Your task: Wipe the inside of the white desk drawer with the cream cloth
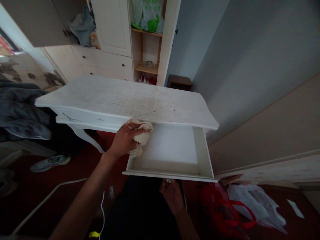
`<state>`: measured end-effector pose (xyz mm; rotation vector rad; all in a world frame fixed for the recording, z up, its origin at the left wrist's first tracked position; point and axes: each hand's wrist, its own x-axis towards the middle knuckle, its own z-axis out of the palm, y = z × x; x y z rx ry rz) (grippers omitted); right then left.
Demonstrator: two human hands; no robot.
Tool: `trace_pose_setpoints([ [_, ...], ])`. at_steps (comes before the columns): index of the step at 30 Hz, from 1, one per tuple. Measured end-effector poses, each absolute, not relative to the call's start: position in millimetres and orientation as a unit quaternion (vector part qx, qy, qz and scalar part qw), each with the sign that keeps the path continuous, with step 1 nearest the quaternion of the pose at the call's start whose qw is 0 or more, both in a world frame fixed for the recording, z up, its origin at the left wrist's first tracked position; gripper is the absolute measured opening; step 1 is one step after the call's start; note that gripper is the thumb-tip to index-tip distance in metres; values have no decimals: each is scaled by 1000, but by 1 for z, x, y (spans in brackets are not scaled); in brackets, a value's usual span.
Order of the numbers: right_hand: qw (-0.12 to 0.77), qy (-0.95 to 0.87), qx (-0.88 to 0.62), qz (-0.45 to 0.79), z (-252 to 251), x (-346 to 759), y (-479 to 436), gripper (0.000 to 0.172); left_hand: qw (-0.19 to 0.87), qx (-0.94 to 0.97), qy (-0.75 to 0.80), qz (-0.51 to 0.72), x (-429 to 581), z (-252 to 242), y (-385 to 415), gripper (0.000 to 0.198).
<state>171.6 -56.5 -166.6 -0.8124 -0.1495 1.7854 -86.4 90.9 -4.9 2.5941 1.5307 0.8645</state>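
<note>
My left hand, with a ring on one finger, is closed on a bunched cream cloth. The cloth lies over the left side wall of a pulled-out drawer, close under the tabletop. Below the drawer's front panel, my right hand has its fingers curled around a small, pale drawer handle, mostly hidden by the fingers. The white desk has grey smudges and a few dark specks across its top. Its left drawer front is closed and carries an ornate handle.
Behind the desk stands a white wardrobe with open shelves holding bags. Grey clothes hang at the left, above a sneaker. A white cable crosses the floor. A red bag and a plastic bag lie at the right.
</note>
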Motion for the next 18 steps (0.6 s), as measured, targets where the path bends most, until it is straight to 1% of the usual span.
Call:
trace_pose_setpoints([
  [6, 552, -56, -342, 758, -170, 172, -57, 34, 7, 803, 488, 342, -88, -14, 86, 60],
  [18, 555, -63, -335, 759, -164, 172, -58, 32, 1, 805, 507, 307, -86, -13, 86, 59],
])
